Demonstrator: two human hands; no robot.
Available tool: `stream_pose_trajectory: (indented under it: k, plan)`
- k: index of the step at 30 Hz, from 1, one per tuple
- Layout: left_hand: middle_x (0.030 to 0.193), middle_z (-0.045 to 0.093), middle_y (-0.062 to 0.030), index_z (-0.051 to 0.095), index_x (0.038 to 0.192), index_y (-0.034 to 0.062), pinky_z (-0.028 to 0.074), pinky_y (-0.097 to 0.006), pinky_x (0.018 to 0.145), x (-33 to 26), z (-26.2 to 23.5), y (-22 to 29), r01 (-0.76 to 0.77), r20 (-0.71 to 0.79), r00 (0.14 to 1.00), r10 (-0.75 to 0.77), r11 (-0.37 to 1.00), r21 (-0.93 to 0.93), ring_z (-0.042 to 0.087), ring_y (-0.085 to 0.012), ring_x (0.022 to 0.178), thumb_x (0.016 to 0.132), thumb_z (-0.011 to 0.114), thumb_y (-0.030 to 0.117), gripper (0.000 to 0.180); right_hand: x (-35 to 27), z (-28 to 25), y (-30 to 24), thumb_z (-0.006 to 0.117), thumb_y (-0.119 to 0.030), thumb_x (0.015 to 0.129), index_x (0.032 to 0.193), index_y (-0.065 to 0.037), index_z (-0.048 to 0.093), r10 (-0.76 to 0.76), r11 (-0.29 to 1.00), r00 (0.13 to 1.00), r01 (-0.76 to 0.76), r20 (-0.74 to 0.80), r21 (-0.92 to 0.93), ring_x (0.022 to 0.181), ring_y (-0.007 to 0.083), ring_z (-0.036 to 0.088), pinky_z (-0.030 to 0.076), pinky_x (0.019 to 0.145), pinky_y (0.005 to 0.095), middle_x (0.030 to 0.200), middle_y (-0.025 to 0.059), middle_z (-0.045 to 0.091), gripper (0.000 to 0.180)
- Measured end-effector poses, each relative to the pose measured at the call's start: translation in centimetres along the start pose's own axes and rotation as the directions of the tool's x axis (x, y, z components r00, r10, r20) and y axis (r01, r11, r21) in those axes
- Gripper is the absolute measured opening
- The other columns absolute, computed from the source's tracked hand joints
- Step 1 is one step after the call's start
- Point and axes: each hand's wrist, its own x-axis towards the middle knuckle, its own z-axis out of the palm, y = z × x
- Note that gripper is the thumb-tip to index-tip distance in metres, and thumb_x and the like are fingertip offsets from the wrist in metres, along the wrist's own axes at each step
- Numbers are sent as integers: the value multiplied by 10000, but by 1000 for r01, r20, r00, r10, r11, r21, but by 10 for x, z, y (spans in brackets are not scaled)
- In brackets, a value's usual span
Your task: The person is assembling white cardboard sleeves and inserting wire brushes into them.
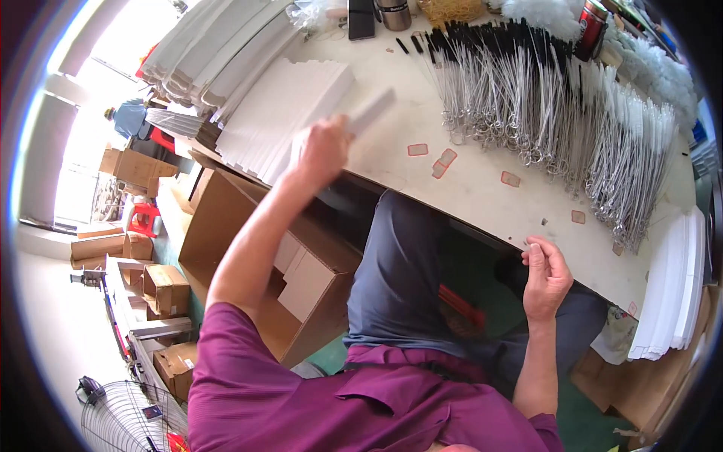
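The left hand (322,149) is raised over the bench (482,188), its grip closed around a narrow white strip (370,113) that sticks out up and to the right, blurred. The hand is just beside a fanned stack of flat white sheets (282,113) lying at the bench's left end, and the strip sits over the bare bench surface just right of that stack.

The right hand (546,275) is at the near edge of the bench, fingers curled with thumb and fingertips pinched together; whether anything small is between them I cannot tell.

Across the middle and right of the bench lie long rows of thin metal wire pieces (542,113), the farther ones with black ends. Small red-edged tags (418,149) are scattered on the bare surface between the hands. Another pile of white sheets (678,286) rests at the right end. A red can (591,26) stands at the far side.

Below the bench on the left is an open brown carton (248,248) with white pieces inside. A wire fan (124,418) sits on the floor at lower left.
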Motion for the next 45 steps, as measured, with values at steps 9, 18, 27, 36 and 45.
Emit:
stream_pose_trajectory:
  k: [9, 18, 27, 36, 45]
  plan:
    - [1129, 694, -174, 710, 1119, 105, 447, -510, 1100, 90, 78, -128, -230, -77, 950, 302, 846, 481, 605, -340, 1219, 930, 626, 193, 224, -15, -71, 5, 678, -32, 992, 1017, 50, 739, -4, 969, 976, -50, -219, -241, 792, 157, 717, 572, 720, 285, 949, 126, 758, 105]
    - [1357, 642, -239, 631, 1346, -5, 474, -488, 1097, 27, 50, 8, -370, -229, 914, 335, 920, -131, 591, -433, 1290, 965, 715, 127, 412, -3, -224, 12, 746, -129, 894, 1197, 11, 662, -373, 343, 889, -136, -267, -930, 1224, 398, 589, 458, 1069, 504, 1272, 217, 648, 344]
    - [1338, 650, -254, 672, 1233, -37, 473, -495, 1094, -23, 104, 93, -434, -224, 897, 381, 854, -287, 599, -440, 1281, 925, 716, 73, 329, -33, -303, 30, 735, -91, 824, 1336, 57, 585, -49, 14, 945, -323, -323, -946, 1259, 417, 574, 456, 1086, 509, 1322, 260, 616, 554]
    - [1293, 677, -245, 683, 1199, -28, 484, -507, 1071, -23, 109, 93, -459, -294, 875, 384, 849, -260, 610, -452, 1255, 910, 684, 32, 295, -26, -308, 12, 749, -61, 789, 1411, 54, 530, 30, 80, 897, -442, -441, -894, 1237, 431, 575, 474, 1091, 485, 1295, 259, 594, 669]
    - [1226, 705, -230, 694, 1169, -10, 519, -457, 1031, -24, 109, 89, -460, -349, 870, 348, 829, -319, 658, -411, 1200, 941, 689, 0, 228, -23, -297, -9, 777, -71, 796, 1415, 29, 517, -318, 415, 727, -471, -609, -779, 1268, 419, 570, 498, 1072, 482, 1327, 261, 550, 679]
